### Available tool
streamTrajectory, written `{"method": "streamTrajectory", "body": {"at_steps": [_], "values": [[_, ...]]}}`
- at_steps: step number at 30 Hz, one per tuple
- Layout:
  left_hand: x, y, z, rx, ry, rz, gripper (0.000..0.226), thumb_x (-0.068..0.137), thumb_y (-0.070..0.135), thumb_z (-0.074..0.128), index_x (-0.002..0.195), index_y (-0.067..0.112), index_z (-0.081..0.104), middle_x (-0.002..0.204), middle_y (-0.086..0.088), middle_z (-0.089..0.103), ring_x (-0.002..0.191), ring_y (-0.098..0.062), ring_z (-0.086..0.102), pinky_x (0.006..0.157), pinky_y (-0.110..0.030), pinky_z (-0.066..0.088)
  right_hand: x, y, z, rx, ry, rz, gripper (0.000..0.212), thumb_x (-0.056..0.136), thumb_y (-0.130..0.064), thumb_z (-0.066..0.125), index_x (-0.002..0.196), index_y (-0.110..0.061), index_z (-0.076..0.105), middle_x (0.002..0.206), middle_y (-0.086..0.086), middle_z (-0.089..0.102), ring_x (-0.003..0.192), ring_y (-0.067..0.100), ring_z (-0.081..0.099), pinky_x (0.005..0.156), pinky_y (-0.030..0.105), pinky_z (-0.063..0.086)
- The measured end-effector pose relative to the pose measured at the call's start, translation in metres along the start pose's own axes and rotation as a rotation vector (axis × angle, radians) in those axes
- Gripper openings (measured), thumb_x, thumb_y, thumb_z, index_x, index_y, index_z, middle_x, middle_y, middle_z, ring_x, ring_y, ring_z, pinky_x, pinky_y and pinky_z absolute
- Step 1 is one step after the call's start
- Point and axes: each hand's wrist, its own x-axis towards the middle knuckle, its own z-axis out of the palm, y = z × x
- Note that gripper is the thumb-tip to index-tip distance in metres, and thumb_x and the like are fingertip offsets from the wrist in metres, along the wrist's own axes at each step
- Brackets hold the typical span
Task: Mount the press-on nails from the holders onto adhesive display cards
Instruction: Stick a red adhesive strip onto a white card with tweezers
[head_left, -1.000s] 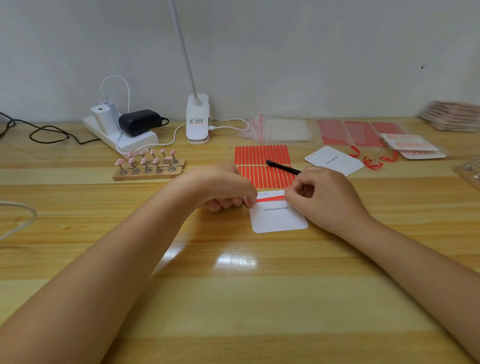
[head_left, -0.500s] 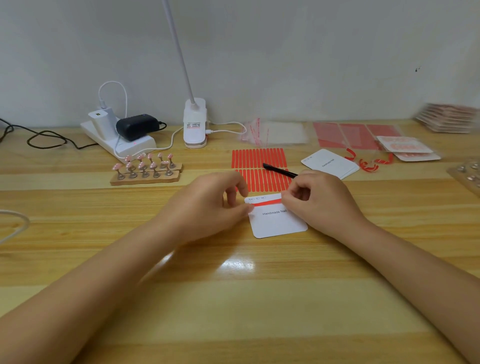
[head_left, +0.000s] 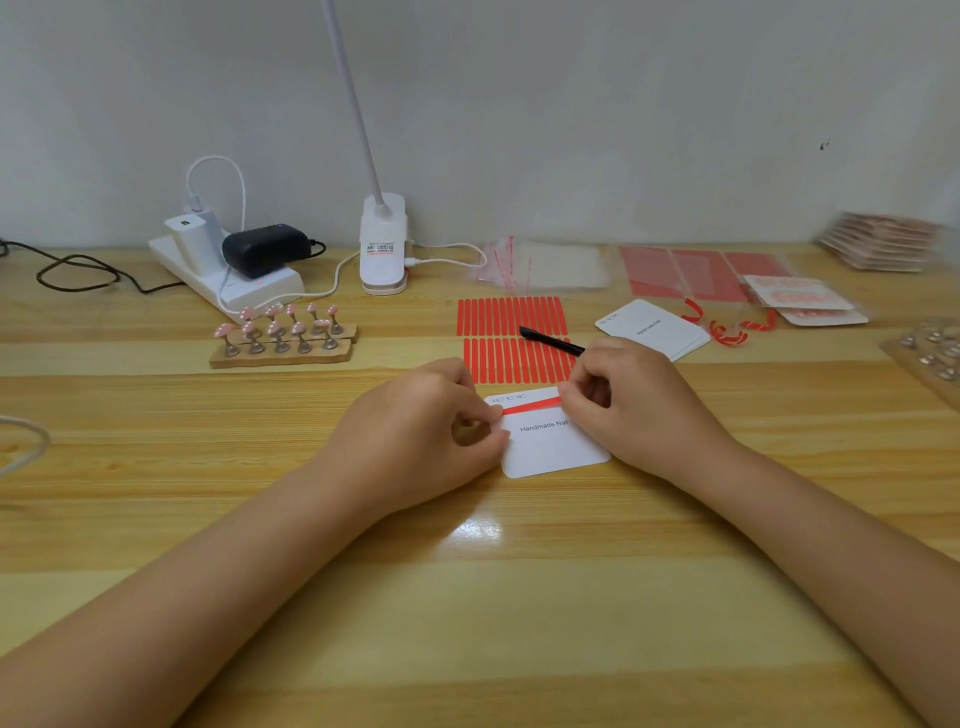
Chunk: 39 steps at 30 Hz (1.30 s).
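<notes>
A white display card (head_left: 550, 449) printed "Handmade Nail" lies on the table in front of me, with a red adhesive strip (head_left: 532, 407) across its top. My left hand (head_left: 431, 431) pinches the strip's left end at the card's edge. My right hand (head_left: 634, 405) grips a thin black tool (head_left: 550, 341), its curled fingers resting on the strip's right end. Several pink press-on nails stand on metal holders on a wooden base (head_left: 283, 335) at the left, apart from both hands.
A sheet of red adhesive strips (head_left: 511, 338) lies just beyond the card. A stack of blank cards (head_left: 652, 330), peeled red liners (head_left: 727, 332) and bagged nail sets (head_left: 800, 304) sit at right. A power strip (head_left: 228, 280) and a lamp base (head_left: 383, 249) stand at the back.
My left hand opened from a fist beside the card, then closed its fingertips on the strip's left end. My right hand stayed at the right end.
</notes>
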Motion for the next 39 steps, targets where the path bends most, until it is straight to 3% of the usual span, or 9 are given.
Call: {"method": "streamTrajectory", "body": {"at_steps": [4, 15, 22, 36, 39], "values": [[0.000, 0.003, 0.000, 0.034, 0.005, -0.017, 0.025, 0.081, 0.043, 0.059, 0.098, 0.031, 0.073, 0.081, 0.010, 0.053, 0.068, -0.004, 0.050, 0.050, -0.020, 0.032, -0.001, -0.005, -0.002, -0.102, -0.013, -0.038, 0.017, 0.087, -0.013, 0.057, 0.070, -0.010, 0.057, 0.074, -0.007, 0.047, 0.069, 0.009, 0.045, 0.073, 0.022, 0.030], [0.001, 0.007, -0.001, 0.111, 0.008, -0.038, 0.027, 0.077, 0.047, 0.055, 0.084, 0.028, 0.074, 0.078, 0.007, 0.054, 0.067, -0.009, 0.051, 0.050, -0.022, 0.035, -0.001, -0.015, -0.005, -0.356, -0.032, -0.063, 0.021, 0.093, -0.017, 0.045, 0.081, -0.007, 0.058, 0.088, 0.000, 0.052, 0.080, 0.017, 0.049, 0.086, 0.031, 0.035], [0.001, 0.007, 0.000, 0.109, 0.016, -0.064, 0.023, 0.075, 0.048, 0.056, 0.083, 0.034, 0.072, 0.071, 0.010, 0.051, 0.062, -0.003, 0.048, 0.048, -0.018, 0.029, 0.001, -0.021, -0.006, -0.464, -0.063, -0.071, 0.017, 0.092, -0.017, 0.041, 0.077, -0.013, 0.047, 0.088, -0.003, 0.047, 0.085, 0.017, 0.048, 0.084, 0.031, 0.034], [0.001, 0.008, 0.002, 0.105, 0.031, -0.100, 0.021, 0.074, 0.049, 0.055, 0.084, 0.038, 0.070, 0.060, 0.017, 0.046, 0.057, 0.005, 0.044, 0.048, -0.017, 0.022, 0.003, -0.023, -0.006, -0.426, -0.099, 0.015, 0.017, 0.092, -0.014, 0.041, 0.076, -0.011, 0.045, 0.085, -0.002, 0.042, 0.077, 0.017, 0.041, 0.080, 0.032, 0.038], [0.000, 0.008, 0.002, 0.108, 0.040, -0.112, 0.022, 0.073, 0.049, 0.055, 0.084, 0.038, 0.070, 0.058, 0.018, 0.044, 0.056, 0.006, 0.043, 0.048, -0.016, 0.021, 0.003, -0.025, -0.005, -0.420, -0.107, 0.052, 0.025, 0.093, -0.015, 0.040, 0.068, -0.014, 0.038, 0.081, -0.003, 0.038, 0.074, 0.018, 0.040, 0.079, 0.032, 0.036]]}}
